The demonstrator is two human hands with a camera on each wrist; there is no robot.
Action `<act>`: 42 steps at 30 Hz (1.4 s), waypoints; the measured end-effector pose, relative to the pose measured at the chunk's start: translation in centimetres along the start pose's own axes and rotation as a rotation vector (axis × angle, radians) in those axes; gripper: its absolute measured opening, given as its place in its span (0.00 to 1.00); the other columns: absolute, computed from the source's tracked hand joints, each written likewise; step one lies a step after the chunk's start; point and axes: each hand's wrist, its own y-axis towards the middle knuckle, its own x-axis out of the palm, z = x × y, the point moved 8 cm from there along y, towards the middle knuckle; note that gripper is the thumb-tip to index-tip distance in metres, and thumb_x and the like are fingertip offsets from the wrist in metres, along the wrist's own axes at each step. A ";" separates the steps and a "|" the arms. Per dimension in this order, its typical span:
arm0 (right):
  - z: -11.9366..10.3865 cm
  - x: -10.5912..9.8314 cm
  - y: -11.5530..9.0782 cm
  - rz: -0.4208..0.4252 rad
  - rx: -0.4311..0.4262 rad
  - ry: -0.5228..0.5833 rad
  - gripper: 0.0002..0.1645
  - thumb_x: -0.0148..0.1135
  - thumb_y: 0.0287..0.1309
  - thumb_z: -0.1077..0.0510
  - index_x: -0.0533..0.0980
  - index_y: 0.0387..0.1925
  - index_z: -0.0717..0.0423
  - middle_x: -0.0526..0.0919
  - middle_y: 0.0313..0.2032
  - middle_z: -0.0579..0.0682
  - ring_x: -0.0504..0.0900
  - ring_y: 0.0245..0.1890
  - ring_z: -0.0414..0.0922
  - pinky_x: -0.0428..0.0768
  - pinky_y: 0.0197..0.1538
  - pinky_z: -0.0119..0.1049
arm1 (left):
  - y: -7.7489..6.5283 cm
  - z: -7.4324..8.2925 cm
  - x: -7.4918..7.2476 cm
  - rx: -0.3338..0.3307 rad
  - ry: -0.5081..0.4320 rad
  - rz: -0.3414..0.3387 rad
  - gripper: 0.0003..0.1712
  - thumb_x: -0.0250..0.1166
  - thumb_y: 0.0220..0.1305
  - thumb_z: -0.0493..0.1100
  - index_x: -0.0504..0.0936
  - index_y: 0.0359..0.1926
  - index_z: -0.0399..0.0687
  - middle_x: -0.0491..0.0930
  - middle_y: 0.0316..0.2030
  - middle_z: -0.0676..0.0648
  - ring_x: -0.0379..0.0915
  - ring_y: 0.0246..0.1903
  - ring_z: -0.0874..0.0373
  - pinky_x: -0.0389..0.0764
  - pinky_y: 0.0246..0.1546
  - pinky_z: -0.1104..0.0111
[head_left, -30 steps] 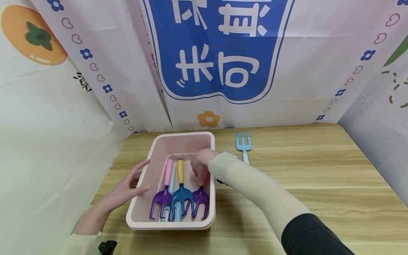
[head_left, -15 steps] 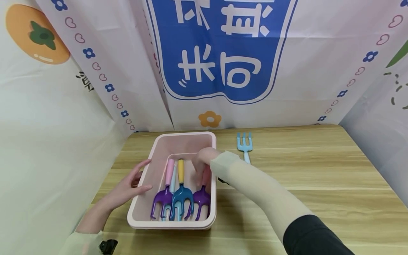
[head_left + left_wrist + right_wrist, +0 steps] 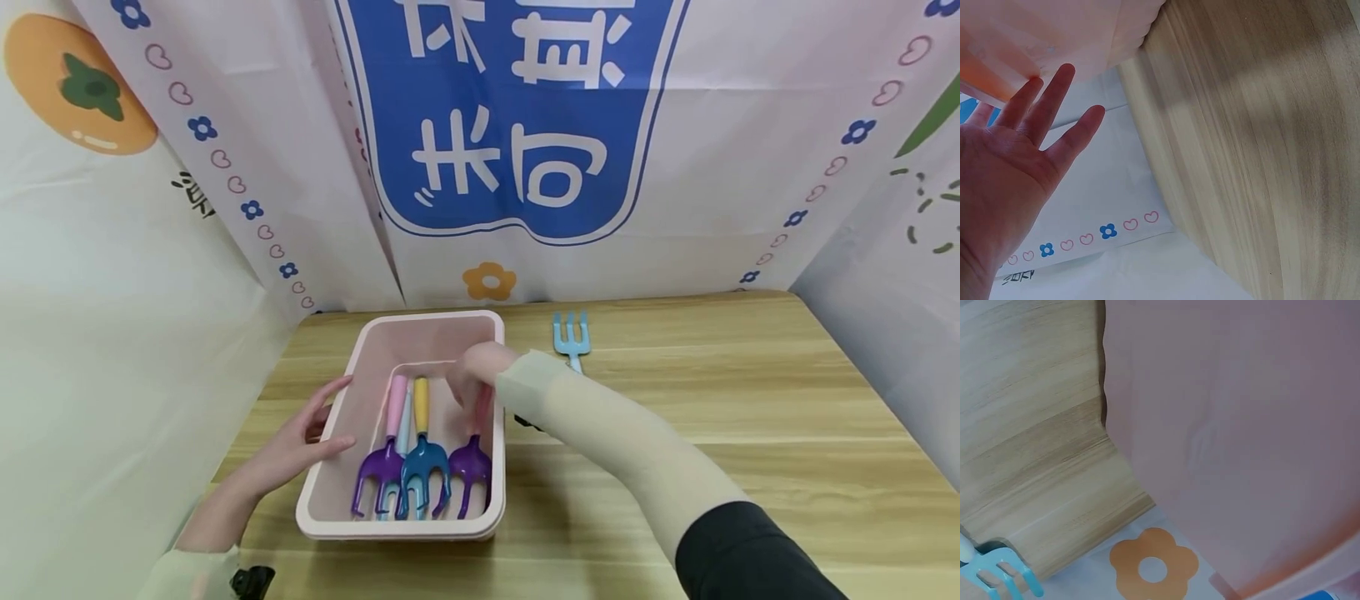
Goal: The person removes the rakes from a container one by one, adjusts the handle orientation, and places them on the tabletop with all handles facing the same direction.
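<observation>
A pale pink plastic bin [image 3: 330, 528] holds several small garden forks. My right hand [image 3: 477, 367] reaches inside at its right wall and grips the pink handle of a purple garden fork [image 3: 470, 468]; the fingertips are partly hidden. Beside that fork lie a teal garden fork [image 3: 426, 462] with a yellow handle and another purple garden fork [image 3: 382, 467] with a pink handle. Light blue pieces show underneath them. My left hand [image 3: 296, 437] rests at the bin's left rim, thumb over the edge. In the left wrist view, its straight fingers [image 3: 1054, 100] are against the outer wall.
A light blue fork [image 3: 572, 337] lies on the wooden table [image 3: 675, 400], right of the bin, partly behind my right forearm. Printed white cloth [image 3: 322, 208] stands as walls at the back and both sides.
My right fingers have come down onto the pink handle of the purple fork at the right, and that fork has turned slightly. My left hand stays at the rim.
</observation>
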 end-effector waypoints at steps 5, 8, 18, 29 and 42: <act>-0.7 -0.3 -0.8 0.024 -0.042 -0.071 0.11 0.80 0.43 0.49 0.83 0.27 0.43 0.82 0.30 0.39 0.75 0.36 0.39 0.77 0.38 0.32 | -0.1 0.0 -0.1 -0.005 -0.008 0.001 0.47 0.64 0.65 0.40 0.46 0.77 0.55 0.70 0.59 0.27 0.75 0.50 0.40 0.79 0.41 0.62; -0.6 -0.4 -1.1 0.032 -0.040 -0.063 0.10 0.80 0.43 0.50 0.84 0.25 0.42 0.82 0.31 0.39 0.75 0.36 0.40 0.77 0.39 0.33 | -0.1 0.0 -0.1 -0.003 -0.003 0.002 0.47 0.64 0.65 0.40 0.46 0.77 0.55 0.71 0.58 0.27 0.75 0.50 0.40 0.79 0.41 0.61; -1.7 -1.8 -2.3 0.055 -0.191 -0.191 0.12 0.77 0.45 0.42 0.86 0.29 0.41 0.83 0.27 0.34 0.74 0.32 0.33 0.75 0.37 0.27 | 0.0 -0.3 0.0 -0.013 0.006 0.000 0.47 0.64 0.66 0.41 0.46 0.76 0.55 0.71 0.59 0.28 0.75 0.51 0.40 0.81 0.42 0.59; -1.2 -3.8 -5.3 0.084 -0.326 -0.010 0.10 0.74 0.51 0.46 0.86 0.26 0.46 0.83 0.23 0.38 0.75 0.24 0.33 0.74 0.32 0.27 | -0.1 -0.1 0.0 0.004 -0.010 -0.002 0.47 0.64 0.66 0.40 0.46 0.77 0.55 0.70 0.59 0.27 0.74 0.51 0.39 0.81 0.41 0.57; 1.1 -5.3 -8.7 0.181 -0.442 0.220 0.12 0.75 0.50 0.49 0.84 0.22 0.51 0.80 0.20 0.42 0.69 0.21 0.35 0.68 0.28 0.28 | 0.0 0.2 0.3 0.035 -0.054 -0.017 0.47 0.64 0.66 0.38 0.45 0.77 0.52 0.69 0.58 0.25 0.75 0.49 0.38 0.81 0.38 0.65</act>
